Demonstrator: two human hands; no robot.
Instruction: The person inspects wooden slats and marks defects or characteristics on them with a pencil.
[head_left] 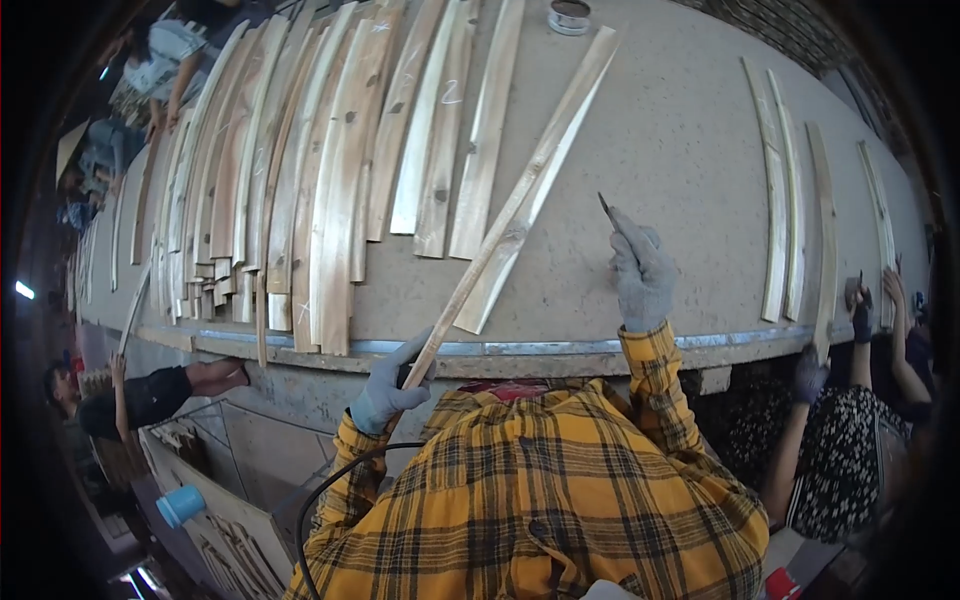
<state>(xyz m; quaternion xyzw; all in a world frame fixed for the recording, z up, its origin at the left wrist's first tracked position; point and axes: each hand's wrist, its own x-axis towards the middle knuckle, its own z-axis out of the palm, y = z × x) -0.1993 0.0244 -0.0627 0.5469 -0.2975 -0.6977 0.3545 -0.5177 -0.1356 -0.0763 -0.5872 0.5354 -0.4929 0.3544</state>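
My left hand (390, 388), in a grey glove, is closed around the near end of a long wooden strip (510, 215) that slants away to the upper right over the table. A second, paler strip (500, 290) lies partly under it. Held in my gloved right hand (643, 270) is a slim, dark, pointed tool (605, 204), its tip aimed away from me; its exact kind I cannot make out. This hand is over the tabletop, right of the slanted strip and apart from it.
Several wooden strips (350, 180) cover the table's (680, 130) left side, some with white marks. A round tin (569, 16) stands at the far edge. More strips (775, 200) lie right, near a co-worker's gloved hand (810, 377). Other people are at the left. A black cable (335, 475) runs beside my left arm.
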